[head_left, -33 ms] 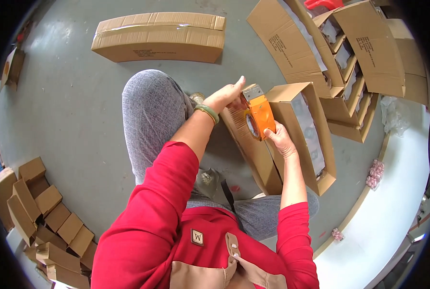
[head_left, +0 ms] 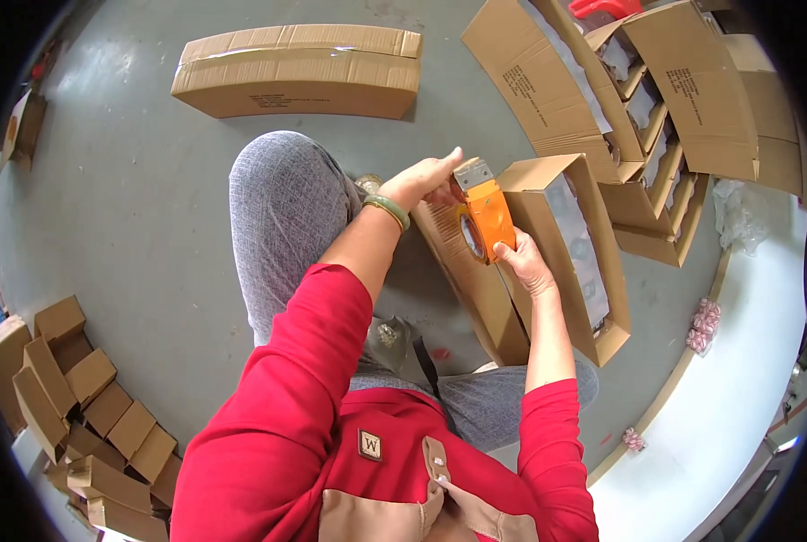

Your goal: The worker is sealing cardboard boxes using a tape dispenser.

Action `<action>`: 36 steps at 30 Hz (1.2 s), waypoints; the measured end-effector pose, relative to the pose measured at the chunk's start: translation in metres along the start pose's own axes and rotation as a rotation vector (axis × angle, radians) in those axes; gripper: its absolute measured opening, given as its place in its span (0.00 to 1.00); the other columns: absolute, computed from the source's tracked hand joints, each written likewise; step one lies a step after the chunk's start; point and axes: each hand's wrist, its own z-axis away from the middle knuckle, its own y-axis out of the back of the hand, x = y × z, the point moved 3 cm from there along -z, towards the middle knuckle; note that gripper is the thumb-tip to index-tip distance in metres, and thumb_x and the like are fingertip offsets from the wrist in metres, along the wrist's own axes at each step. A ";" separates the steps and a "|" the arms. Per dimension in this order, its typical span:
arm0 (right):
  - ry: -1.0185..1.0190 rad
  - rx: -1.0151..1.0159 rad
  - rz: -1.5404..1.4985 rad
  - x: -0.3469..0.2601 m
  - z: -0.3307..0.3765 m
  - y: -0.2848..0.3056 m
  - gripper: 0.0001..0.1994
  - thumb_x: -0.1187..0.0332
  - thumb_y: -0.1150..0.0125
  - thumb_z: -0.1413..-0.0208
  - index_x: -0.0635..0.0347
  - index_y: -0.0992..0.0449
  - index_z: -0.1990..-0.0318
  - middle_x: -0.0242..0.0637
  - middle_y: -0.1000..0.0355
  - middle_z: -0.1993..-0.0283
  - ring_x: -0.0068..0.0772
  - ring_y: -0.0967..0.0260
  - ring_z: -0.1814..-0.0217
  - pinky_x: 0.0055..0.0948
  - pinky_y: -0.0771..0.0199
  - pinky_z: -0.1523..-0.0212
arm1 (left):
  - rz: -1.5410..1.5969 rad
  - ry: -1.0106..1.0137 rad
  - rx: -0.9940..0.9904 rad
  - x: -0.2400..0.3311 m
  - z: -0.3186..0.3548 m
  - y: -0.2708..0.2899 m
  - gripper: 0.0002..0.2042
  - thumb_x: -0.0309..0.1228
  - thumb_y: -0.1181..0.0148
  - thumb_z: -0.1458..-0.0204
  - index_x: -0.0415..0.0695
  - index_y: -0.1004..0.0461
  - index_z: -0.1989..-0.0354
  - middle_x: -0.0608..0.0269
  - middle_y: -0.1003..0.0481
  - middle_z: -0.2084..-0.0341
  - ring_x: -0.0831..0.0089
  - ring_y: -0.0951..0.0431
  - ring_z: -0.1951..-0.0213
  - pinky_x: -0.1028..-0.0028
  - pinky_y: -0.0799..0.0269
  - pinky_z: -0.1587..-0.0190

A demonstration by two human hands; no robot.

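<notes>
Ahead on your left lies one long, creased cardboard box [head_left: 304, 77] sealed with shiny tape [head_left: 335, 50]; nearer, your left hand [head_left: 421, 180], thumb stretched and fingers half curled, sits by one orange plastic tape dispenser [head_left: 489, 215], though whether it grips anything I cannot tell. The dispenser is over a ridged box [head_left: 483, 298], your right hand [head_left: 529, 265] closed round its lower end, beside one open box [head_left: 541, 213] holding a pale sheet [head_left: 579, 248].

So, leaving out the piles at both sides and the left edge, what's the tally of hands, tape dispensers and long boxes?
Hands: 2 (left hand, right hand)
Orange tape dispenser: 1
Long boxes: 3 (taped box ahead, box under the hands, open box beside it)
Total: 6
</notes>
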 end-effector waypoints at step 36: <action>-0.159 0.078 0.339 -0.010 0.043 0.009 0.25 0.58 0.38 0.47 0.68 0.31 0.49 0.31 0.28 0.59 0.20 0.34 0.57 0.23 0.33 0.53 | -0.119 -0.083 0.485 -0.016 -0.044 0.004 0.10 0.34 0.41 0.51 0.42 0.21 0.66 0.51 0.22 0.67 0.62 0.22 0.60 0.68 0.29 0.54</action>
